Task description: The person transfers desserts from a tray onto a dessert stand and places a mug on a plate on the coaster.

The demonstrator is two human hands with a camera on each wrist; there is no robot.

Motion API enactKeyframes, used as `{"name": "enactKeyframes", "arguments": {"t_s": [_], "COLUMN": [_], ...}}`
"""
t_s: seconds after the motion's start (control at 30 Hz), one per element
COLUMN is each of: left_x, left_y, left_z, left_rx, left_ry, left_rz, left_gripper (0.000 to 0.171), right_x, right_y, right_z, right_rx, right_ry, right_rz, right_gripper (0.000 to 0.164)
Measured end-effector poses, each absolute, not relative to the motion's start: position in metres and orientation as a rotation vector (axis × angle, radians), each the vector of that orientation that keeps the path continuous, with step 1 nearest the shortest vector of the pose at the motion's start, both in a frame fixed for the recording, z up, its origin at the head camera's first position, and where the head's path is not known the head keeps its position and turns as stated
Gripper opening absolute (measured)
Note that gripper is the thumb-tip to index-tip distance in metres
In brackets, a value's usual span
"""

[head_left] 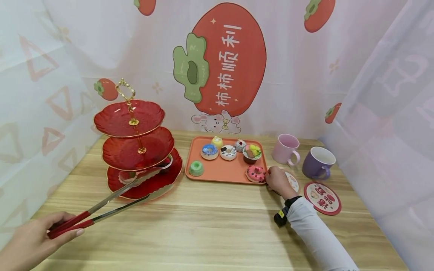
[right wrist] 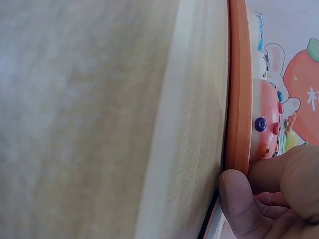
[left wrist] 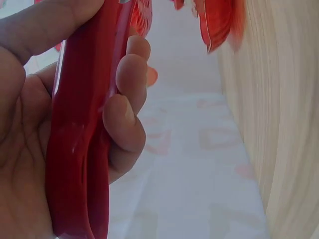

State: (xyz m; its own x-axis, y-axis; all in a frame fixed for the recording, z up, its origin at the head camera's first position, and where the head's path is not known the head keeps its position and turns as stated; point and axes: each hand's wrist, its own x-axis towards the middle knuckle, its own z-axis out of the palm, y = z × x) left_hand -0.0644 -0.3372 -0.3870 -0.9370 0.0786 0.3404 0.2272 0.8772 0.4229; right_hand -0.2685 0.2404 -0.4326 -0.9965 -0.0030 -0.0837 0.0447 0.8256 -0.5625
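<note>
My left hand [head_left: 37,239] holds a pair of tongs [head_left: 76,220] by the red handles; its fingers curl round a handle [left wrist: 82,114] in the left wrist view. The tongs' metal arms stand spread apart over the bottom plate [head_left: 142,188] of a red three-tier stand [head_left: 116,117]. Partly hidden pastry-like pieces [head_left: 126,177] lie on that plate, behind the upper arm. At the orange tray's [head_left: 223,175] front right corner, my right hand [head_left: 279,180] pinches the rim [right wrist: 240,89] between thumb and finger. Beside these fingers sits a pink doughnut [head_left: 255,174] with coloured beads.
On the tray are a blue doughnut [head_left: 209,151], a white doughnut [head_left: 228,152], a green cake [head_left: 196,168], a fruit-topped cupcake [head_left: 252,154] and other small cakes. A pink mug [head_left: 285,148], a purple mug [head_left: 317,162] and round coasters [head_left: 323,198] stand right. Patterned cloth surrounds the table.
</note>
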Motion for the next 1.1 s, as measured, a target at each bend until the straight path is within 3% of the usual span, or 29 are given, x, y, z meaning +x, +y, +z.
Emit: {"name": "enactKeyframes", "arguments": {"t_s": [0.37,1.1], "left_x": [-0.085,-0.126], "left_y": [-0.306,-0.263], "left_z": [-0.387,-0.381], "left_rx": [-0.225,-0.467], "left_ry": [-2.812,-2.811], "left_rz": [-0.675,-0.636], "left_gripper": [0.028,0.027], "right_x": [-0.27,-0.271], "right_y": [0.242,0.241], "right_z": [-0.434,-0.435], "right_rx": [0.037,0.04], "right_ry": [2.922,2.895], "right_rz": [-0.898,-0.933], "right_gripper": [0.014,0.014]}}
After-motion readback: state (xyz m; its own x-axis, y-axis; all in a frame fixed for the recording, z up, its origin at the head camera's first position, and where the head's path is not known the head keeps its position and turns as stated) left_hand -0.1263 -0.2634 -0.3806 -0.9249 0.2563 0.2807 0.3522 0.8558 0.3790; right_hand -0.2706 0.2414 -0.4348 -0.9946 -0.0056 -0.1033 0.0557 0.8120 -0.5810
